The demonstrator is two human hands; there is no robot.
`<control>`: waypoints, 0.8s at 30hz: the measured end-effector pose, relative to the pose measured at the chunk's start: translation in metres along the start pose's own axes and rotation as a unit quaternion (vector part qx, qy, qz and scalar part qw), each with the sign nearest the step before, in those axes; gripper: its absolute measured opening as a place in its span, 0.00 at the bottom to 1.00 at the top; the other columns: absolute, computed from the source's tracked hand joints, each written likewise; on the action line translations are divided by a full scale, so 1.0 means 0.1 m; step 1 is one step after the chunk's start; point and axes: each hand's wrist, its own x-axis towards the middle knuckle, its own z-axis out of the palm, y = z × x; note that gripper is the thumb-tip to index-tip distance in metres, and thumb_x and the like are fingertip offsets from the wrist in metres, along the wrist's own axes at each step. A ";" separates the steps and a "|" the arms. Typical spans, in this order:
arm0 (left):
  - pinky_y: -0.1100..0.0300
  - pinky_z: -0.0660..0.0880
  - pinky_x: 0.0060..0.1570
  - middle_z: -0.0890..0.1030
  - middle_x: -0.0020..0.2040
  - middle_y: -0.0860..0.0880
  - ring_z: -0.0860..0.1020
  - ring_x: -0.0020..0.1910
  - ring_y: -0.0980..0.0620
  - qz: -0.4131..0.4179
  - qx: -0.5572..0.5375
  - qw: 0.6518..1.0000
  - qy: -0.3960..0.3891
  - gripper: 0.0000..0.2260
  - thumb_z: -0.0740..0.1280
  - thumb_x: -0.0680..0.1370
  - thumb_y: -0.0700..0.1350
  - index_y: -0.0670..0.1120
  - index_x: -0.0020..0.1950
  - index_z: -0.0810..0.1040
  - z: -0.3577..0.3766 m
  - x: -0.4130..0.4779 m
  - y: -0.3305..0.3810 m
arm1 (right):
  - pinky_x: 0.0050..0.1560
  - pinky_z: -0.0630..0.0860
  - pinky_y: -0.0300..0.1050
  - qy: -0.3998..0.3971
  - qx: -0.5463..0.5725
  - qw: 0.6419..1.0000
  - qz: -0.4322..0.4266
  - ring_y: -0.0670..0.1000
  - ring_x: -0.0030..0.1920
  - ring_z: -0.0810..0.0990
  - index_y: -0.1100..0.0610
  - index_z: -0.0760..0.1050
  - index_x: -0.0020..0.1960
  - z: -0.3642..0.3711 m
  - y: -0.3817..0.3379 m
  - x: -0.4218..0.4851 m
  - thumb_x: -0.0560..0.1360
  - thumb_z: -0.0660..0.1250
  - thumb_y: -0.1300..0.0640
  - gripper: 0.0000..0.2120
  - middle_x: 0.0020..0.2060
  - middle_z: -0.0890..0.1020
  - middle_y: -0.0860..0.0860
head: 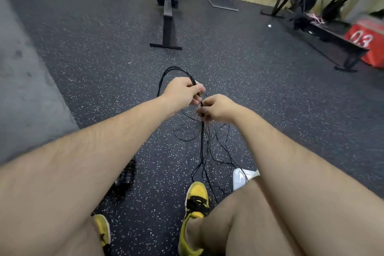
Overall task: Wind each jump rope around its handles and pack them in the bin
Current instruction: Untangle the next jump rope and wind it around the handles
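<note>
Even, soft indoor light, faint shadows; wide-angle bending and blur toward the edges.

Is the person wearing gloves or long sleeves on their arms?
No. The left hand and the right hand are bare, with no gloves, rings or watch showing. Both forearms are bare and lightly hairy, with no sleeve in view. Lower down, the person wears yellow sneakers with black laces.
</note>
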 end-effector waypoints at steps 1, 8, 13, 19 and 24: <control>0.51 0.82 0.48 0.84 0.40 0.40 0.80 0.36 0.48 0.001 -0.007 1.000 0.005 0.07 0.66 0.82 0.40 0.42 0.47 0.83 0.01 0.01 0.01 | 0.37 0.81 0.38 0.024 -0.006 1.000 -0.001 0.49 0.34 0.81 0.64 0.80 0.47 -0.02 -0.02 -0.01 0.80 0.67 0.60 0.08 0.40 0.84 0.55; 0.45 0.81 0.55 0.85 0.50 0.37 0.82 0.42 0.46 0.005 -0.025 1.000 0.002 0.08 0.66 0.82 0.44 0.44 0.50 0.83 0.05 0.04 0.24 | 0.35 0.80 0.41 0.097 0.031 0.995 0.000 0.43 0.29 0.79 0.56 0.77 0.39 -0.14 -0.05 -0.12 0.81 0.65 0.61 0.11 0.35 0.83 0.50; 0.46 0.81 0.54 0.84 0.50 0.35 0.81 0.42 0.46 -0.012 -0.023 0.999 -0.022 0.09 0.65 0.83 0.45 0.42 0.51 0.83 0.17 0.00 0.31 | 0.41 0.79 0.47 0.105 0.016 0.994 0.006 0.50 0.36 0.80 0.54 0.78 0.39 -0.12 0.06 -0.20 0.81 0.65 0.58 0.11 0.38 0.84 0.51; 0.63 0.78 0.36 0.81 0.47 0.40 0.80 0.40 0.50 0.001 0.019 0.997 -0.072 0.12 0.62 0.84 0.43 0.37 0.59 0.80 0.20 -0.08 0.38 | 0.40 0.77 0.49 0.156 -0.047 0.986 -0.032 0.54 0.37 0.79 0.57 0.78 0.40 -0.09 0.21 -0.27 0.80 0.65 0.54 0.12 0.36 0.83 0.54; 0.59 0.77 0.37 0.78 0.46 0.43 0.79 0.36 0.51 -0.008 -0.019 0.997 -0.080 0.09 0.60 0.85 0.43 0.43 0.57 0.79 0.20 -0.07 0.45 | 0.34 0.68 0.45 0.251 -0.005 0.966 -0.056 0.50 0.35 0.76 0.55 0.78 0.40 -0.06 0.24 -0.27 0.80 0.63 0.56 0.11 0.33 0.80 0.50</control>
